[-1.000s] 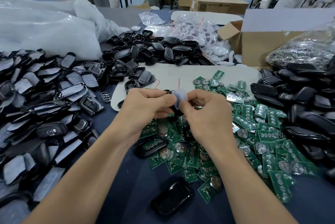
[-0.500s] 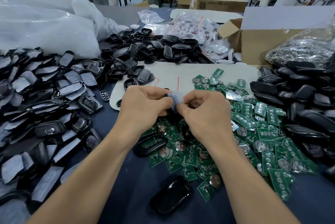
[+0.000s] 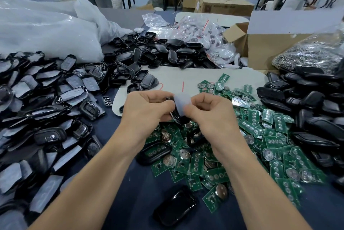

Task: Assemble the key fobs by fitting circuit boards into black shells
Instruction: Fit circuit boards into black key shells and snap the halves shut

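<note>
one glossy black shell [image 3: 179,117] gripped in left hand [image 3: 147,111]; right hand [image 3: 211,116] pinches pale translucent film [image 3: 183,100]

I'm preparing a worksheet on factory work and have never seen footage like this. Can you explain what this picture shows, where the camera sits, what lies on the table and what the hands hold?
There is no machine here. A person works with bare hands, and the single camera is worn on their head, looking forward and down. The left hand grips a black shell, while the right hand pinches a pale film at the shell's top. On the dark blue table lie a heap of green circuit boards, a pile of black shells on the right, and film-covered pieces on the left. One glossy shell lies alone between the forearms.
</note>
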